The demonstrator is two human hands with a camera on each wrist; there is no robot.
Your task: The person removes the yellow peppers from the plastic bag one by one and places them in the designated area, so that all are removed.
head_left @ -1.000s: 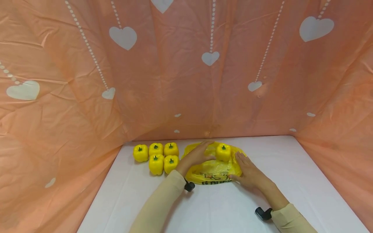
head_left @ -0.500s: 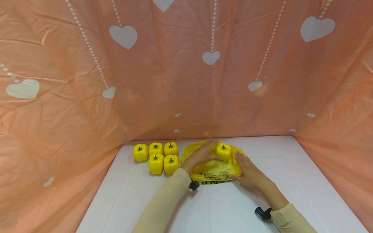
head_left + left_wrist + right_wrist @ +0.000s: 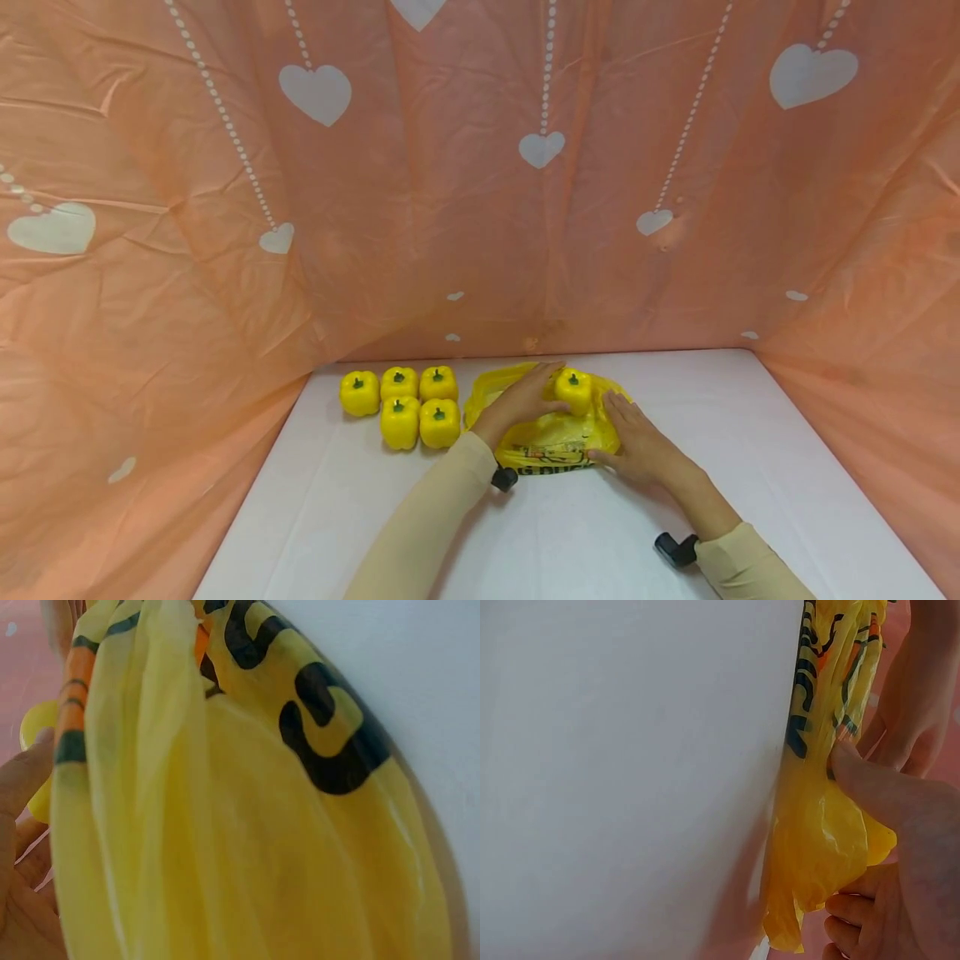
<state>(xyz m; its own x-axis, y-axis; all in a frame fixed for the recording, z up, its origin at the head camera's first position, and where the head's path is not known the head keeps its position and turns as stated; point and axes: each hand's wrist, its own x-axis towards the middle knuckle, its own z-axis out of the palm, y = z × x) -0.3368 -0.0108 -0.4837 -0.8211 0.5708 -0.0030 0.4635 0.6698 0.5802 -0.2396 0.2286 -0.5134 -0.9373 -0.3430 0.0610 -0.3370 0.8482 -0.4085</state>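
A yellow plastic bag (image 3: pixel 558 440) with dark lettering on its front lies on the table, its mouth spread. Inside it, towards the back, stands a yellow bell pepper (image 3: pixel 573 393) with a green stem. My left hand (image 3: pixel 521 400) reaches over the bag's left part, thumb and extended fingers right at the pepper's left side. In the left wrist view the bag's folds hide most of the pepper (image 3: pixel 37 724). My right hand (image 3: pixel 639 442) rests against the bag's right side, fingers straight, its thumb (image 3: pixel 870 776) touching the plastic near the front.
Several more yellow bell peppers (image 3: pixel 400 423) stand grouped in two rows left of the bag. The white-covered table (image 3: pixel 555 542) ends at a peach curtain (image 3: pixel 600 283) with white hearts at the back and sides. Each wrist carries a small black camera (image 3: pixel 677 550).
My left hand has shifted a little to the right, closing the gap to the pepper in the bag. The right hand and the peppers have stayed in place.
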